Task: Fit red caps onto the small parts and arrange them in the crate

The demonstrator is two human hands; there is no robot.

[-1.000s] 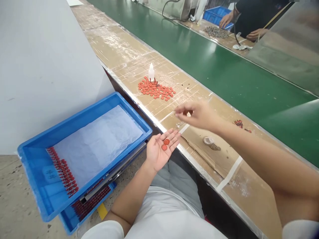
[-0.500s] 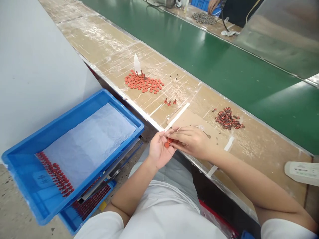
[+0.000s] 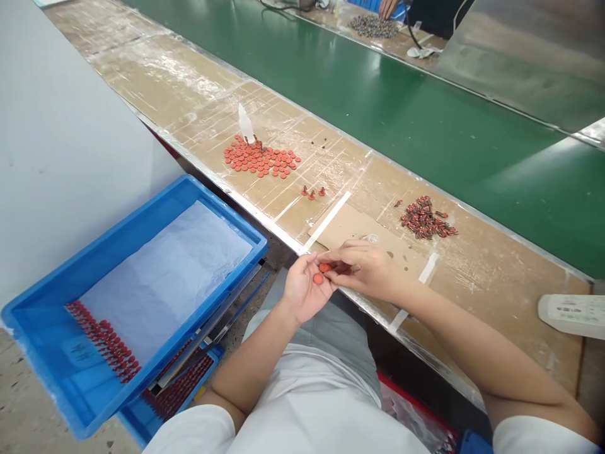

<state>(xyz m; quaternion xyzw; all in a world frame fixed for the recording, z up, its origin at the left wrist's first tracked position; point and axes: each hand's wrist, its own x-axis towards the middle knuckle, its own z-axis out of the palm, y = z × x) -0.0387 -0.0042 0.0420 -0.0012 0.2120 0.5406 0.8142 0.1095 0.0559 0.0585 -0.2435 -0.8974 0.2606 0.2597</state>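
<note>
Palm up, my left hand cradles a small red disc, its fingers partly hidden behind the other hand. My right hand reaches over it with fingertips pinched at a second red disc; whether another part is between those fingers is hidden. On the bench beyond lies a spread of flat red discs. Several small red-and-dark parts form a heap to the right. Nearer the discs, three red discs with dark pieces standing on them sit apart.
A blue tray at left holds a white sheet and rows of red parts; another blue tray sits below. A white pointed bottle stands among the discs. Cardboard, a white bottle, a green belt and a co-worker's hand also show.
My right fingers have shifted slightly, and both red discs show more plainly over my left palm. The view has moved a little; the bench items look the same.
</note>
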